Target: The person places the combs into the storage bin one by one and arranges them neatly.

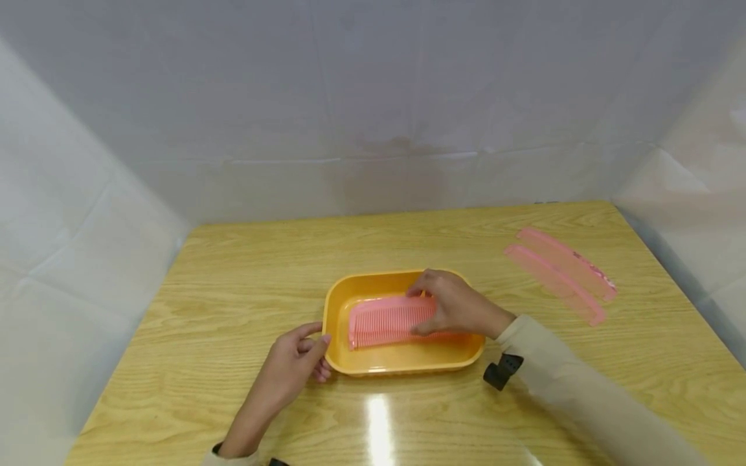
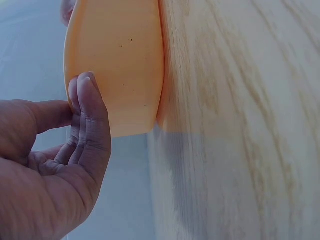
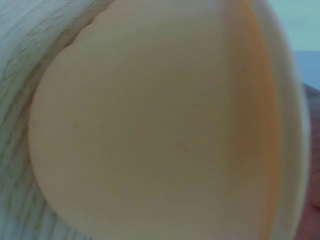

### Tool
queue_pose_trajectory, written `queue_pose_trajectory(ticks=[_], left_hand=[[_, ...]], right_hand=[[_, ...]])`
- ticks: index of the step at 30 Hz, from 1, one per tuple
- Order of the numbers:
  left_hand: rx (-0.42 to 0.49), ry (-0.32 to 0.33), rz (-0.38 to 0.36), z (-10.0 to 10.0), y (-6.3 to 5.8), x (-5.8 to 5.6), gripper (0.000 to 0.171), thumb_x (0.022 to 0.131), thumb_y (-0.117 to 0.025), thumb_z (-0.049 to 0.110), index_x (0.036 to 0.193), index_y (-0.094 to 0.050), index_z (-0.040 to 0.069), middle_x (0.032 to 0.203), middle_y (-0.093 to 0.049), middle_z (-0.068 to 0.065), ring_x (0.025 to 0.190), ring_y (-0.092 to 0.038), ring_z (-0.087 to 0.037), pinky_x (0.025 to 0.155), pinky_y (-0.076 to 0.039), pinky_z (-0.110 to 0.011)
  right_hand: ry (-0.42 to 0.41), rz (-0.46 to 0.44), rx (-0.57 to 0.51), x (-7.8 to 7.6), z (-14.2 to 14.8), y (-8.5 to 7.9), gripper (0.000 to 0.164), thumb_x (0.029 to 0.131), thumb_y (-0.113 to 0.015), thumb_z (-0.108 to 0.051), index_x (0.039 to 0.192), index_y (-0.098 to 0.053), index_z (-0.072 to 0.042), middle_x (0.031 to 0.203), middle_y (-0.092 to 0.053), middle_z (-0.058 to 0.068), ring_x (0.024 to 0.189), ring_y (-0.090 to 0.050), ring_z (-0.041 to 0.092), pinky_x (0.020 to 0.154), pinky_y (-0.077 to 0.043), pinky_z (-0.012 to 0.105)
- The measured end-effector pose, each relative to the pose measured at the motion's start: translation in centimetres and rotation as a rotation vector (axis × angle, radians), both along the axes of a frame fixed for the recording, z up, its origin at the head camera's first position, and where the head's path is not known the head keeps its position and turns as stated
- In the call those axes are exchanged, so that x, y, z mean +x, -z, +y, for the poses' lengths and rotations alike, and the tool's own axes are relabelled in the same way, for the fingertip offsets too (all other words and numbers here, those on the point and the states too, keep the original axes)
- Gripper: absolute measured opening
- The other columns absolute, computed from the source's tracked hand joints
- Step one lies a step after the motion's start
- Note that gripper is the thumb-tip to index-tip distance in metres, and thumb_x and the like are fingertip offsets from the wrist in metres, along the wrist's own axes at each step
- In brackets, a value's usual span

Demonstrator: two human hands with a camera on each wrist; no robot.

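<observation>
A yellow plastic tray (image 1: 402,367) with rounded corners stands on the table, and a wide pink comb (image 1: 381,320) lies inside it. My right hand (image 1: 457,304) reaches over the tray's right end and grips the comb across its width, thumb on the near side and fingers on the far side. The hand covers the comb's right part. At the tray's left end, my left hand (image 1: 294,359) pinches the rim between thumb and fingers. The left wrist view shows these fingers against the outer wall of the tray (image 2: 122,55). In the right wrist view, the tray's wall (image 3: 150,125) fills most of the picture.
Two more pink combs lie side by side at the table's right, a plain one (image 1: 559,279) and one with a patterned end (image 1: 574,259). The wooden table (image 1: 250,272) is bounded by pale sheeting (image 1: 373,129) behind and at both sides.
</observation>
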State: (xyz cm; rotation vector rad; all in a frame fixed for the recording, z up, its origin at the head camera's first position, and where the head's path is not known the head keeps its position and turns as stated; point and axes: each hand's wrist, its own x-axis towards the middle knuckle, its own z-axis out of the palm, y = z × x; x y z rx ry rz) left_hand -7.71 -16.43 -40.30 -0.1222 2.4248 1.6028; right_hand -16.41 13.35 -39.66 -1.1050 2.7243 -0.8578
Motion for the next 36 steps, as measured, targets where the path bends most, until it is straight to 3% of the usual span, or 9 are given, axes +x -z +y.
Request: queue_pose_trajectory(ticks=[20,29,36], left_hand=[[0.01,0.003,0.001,0.0,0.0,0.1,0.043,0.104,-0.058,0.012,0.142,-0.05,-0.007,0.076,-0.067,-0.01,0.064,-0.067,-0.024,0.059,-0.063,-0.035],[0.012,0.002,0.0,0.0,-0.1,0.1,0.043,0.104,-0.058,0.012,0.142,-0.049,-0.007,0.075,-0.067,-0.01,0.064,-0.067,-0.024,0.059,-0.063,-0.035],[0.005,0.0,0.001,-0.1,-0.1,0.1,0.043,0.104,-0.058,0.012,0.142,-0.05,-0.007,0.075,-0.067,-0.01,0.063,-0.067,-0.024,0.058,-0.063,-0.034]], right_hand=[[-0.013,0.02,0.037,0.0,-0.2,1.1,0.054,0.076,-0.09,-0.034,0.115,-0.072,-0.001,0.11,-0.068,0.007,0.1,-0.061,0.022,0.089,-0.055,0.04],[0.004,-0.023,0.065,0.2,-0.3,0.7,0.056,0.078,-0.089,-0.036,0.118,-0.071,-0.001,0.111,-0.065,0.007,0.1,-0.059,0.022,0.089,-0.055,0.038],[0.032,-0.057,0.042,0.1,0.5,-0.5,0.061,0.078,-0.089,-0.038,0.123,-0.069,-0.001,0.111,-0.064,0.008,0.095,-0.059,0.022,0.084,-0.056,0.037]])
